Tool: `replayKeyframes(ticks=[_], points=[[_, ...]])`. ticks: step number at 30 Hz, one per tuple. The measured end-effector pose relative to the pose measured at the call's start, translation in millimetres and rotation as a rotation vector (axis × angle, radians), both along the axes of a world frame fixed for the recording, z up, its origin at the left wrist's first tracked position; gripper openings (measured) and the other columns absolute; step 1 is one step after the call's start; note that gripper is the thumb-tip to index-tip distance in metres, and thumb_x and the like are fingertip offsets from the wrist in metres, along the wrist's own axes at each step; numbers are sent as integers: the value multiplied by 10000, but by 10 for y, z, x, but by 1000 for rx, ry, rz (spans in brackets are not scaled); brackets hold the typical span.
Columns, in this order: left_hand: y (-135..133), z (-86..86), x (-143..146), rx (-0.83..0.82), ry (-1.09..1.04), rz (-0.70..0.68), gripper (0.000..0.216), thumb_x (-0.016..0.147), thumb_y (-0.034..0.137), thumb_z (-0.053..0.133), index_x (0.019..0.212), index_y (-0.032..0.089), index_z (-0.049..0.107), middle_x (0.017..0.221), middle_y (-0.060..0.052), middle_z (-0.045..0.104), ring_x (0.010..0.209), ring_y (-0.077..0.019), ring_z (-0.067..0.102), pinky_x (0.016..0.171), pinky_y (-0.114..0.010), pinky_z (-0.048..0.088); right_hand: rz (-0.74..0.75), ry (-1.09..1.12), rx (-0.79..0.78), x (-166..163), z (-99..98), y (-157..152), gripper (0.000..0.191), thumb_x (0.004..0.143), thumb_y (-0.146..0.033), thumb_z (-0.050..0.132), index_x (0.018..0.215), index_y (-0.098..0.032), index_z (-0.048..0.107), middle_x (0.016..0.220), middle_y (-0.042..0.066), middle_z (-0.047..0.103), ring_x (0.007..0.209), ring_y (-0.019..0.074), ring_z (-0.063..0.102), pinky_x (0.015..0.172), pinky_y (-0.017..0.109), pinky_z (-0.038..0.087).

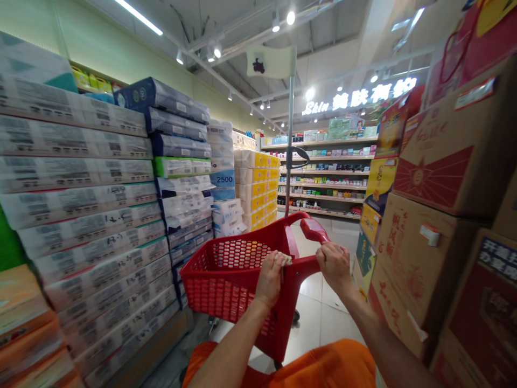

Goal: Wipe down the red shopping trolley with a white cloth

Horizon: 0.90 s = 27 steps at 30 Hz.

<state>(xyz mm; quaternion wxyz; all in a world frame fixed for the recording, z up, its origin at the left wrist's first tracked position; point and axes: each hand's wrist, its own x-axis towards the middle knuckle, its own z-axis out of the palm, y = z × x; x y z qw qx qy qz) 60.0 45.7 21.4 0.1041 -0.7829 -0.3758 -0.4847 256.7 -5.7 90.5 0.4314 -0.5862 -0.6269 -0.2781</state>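
Observation:
In front of me stands a red shopping cart (226,280) with a perforated basket at its front left. A grey pole (290,134) with a pale flag on top rises beyond the basket. My left hand (272,276) is closed on the cart handle (305,265) beside the basket's near edge. A small pale, crumpled thing (287,260), perhaps paper, shows at its fingers. Farther right along the same bar, my right hand (334,264) wraps around the handle end. Inside the basket I make out no goods, though its floor is partly hidden.
Tall stacks of wrapped paper packs (92,194) line the left side closely. Cardboard boxes (432,253) are piled along the right. Shelves with small goods (327,172) stand ahead under a lit sign (359,97). Pale floor tiles (323,318) show between the piles.

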Motion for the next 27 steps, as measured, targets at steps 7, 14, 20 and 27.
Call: replayKeyframes(ticks=[7,14,20,27], points=[[73,-171,-669,-106,-17,112,330,831,155,355,1118,208,508,1158,-76,532,1125,-187,460,956,-410,403,-10,-11,40,58,-2,1,301,830,-242,316,596,-200,500,789,34,636,825,177,540,864,367,248],[89,-191,-467,-62,46,41,316,842,183,368,1120,227,511,1202,-70,500,1133,-175,446,954,-387,407,20,-45,55,182,-34,-5,286,821,-254,311,635,-208,524,800,42,622,857,194,537,879,392,257],[298,-296,-1607,-213,-12,313,320,802,121,356,1048,189,549,1147,-74,531,1098,-201,472,958,-423,393,188,-26,88,339,-47,60,281,805,-264,331,632,-210,545,719,42,610,841,192,555,792,336,375],[244,-364,-1128,-182,73,152,314,831,178,378,1114,215,510,1236,-54,479,1172,-165,404,987,-372,370,243,34,120,370,-53,107,286,799,-277,356,619,-209,568,703,36,628,828,195,575,800,348,400]])
